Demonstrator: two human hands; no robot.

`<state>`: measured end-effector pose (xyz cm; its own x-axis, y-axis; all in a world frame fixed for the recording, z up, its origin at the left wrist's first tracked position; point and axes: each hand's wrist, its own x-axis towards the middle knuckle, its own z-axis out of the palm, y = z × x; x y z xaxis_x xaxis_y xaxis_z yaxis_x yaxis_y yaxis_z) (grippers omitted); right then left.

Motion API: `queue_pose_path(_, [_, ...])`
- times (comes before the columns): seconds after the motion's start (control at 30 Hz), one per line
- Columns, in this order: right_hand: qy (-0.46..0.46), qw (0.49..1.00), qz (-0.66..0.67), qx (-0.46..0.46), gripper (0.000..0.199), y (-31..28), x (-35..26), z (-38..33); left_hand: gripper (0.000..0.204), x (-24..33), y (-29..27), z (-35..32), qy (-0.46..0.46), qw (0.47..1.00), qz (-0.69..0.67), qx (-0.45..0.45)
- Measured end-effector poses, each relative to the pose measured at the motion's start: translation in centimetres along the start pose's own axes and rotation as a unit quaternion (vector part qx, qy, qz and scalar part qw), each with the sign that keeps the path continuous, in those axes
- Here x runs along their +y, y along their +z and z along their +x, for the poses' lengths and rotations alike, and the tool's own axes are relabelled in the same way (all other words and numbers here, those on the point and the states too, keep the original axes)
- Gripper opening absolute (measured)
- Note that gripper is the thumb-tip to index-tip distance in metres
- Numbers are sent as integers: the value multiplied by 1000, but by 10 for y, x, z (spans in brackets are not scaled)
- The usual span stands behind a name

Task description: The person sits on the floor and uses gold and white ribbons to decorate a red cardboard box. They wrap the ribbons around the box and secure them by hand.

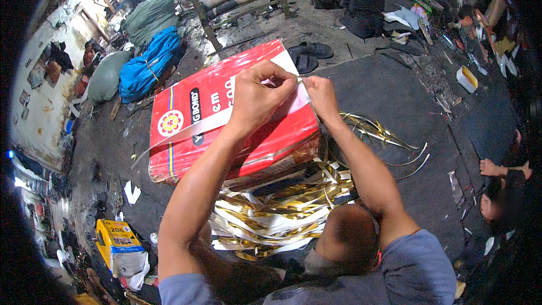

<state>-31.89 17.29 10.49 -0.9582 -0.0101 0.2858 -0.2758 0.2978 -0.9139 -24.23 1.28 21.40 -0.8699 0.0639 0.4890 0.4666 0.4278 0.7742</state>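
Observation:
A long white strip (pixel 210 122) lies slantwise across a red printed carton (pixel 265 152), its thin tail curling over the carton's left edge. Above the carton's right side, my left hand (pixel 261 97) pinches the strip near its end, thumb against forefinger. My right hand (pixel 323 100) meets it fingertip to fingertip, closed on the same small bit of strip; the exact point between the fingers is partly hidden. Below the carton, by my knees, lies a heap of white and gold strips (pixel 271 214). Beyond my right forearm is a loose bunch of thin gold strips (pixel 381 133).
A yellow box (pixel 117 240) stands at the lower left. Past the carton lie dark sandals (pixel 310 51), stacked black pieces (pixel 362 8) and a blue bundle (pixel 148 65). Another person's hand (pixel 492 168) shows at the far right. Scraps litter the dark floor.

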Motion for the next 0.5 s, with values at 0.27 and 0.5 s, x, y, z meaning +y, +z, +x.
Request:
queue_pose_path(0.27, [-68, 995, -62, 39, 39, 26, 109, -23, 6, 2, 1, 4, -37, 999, -6, -4])
queue_pose_path(0.5, [7, 995, -88, 55, 37, 30, 161, -48, 6, -4, 4, 4, -55, 996, -73, -16])
